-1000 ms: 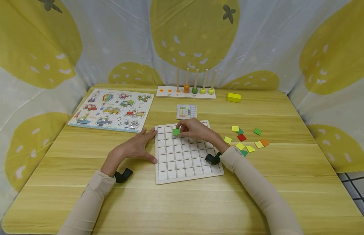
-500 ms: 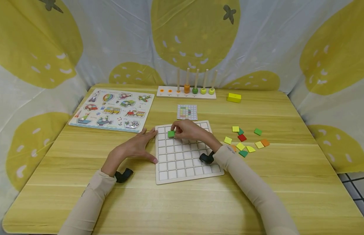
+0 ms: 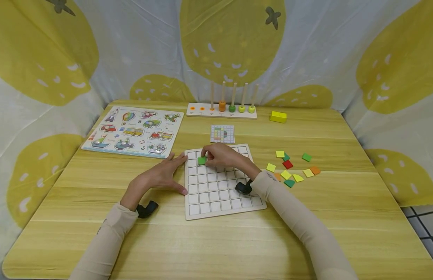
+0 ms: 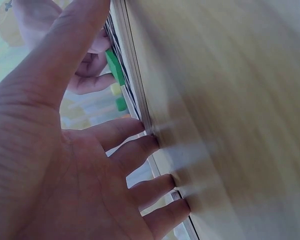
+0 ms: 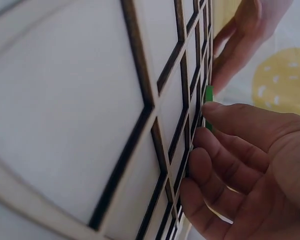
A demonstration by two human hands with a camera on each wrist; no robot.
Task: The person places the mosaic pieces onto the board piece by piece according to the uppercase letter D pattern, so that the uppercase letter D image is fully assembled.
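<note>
Over the past second we have slid the square green tile (image 3: 201,161) left and slightly nearer us, over the upper-left cells of the white gridded wooden board (image 3: 226,205); we judge this to be fine lining-up with one cell, though we cannot tell whether it is seated. Our right hand (image 3: 223,154) pinches the tile, its forearm reaching across the board's right side. Our left hand (image 3: 162,172) lies spread, thumb and fingertips touching the board's left edge, gripping nothing.

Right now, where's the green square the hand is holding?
In the head view, the right hand pinches the green square near the upper-left corner of the grid board.
</note>
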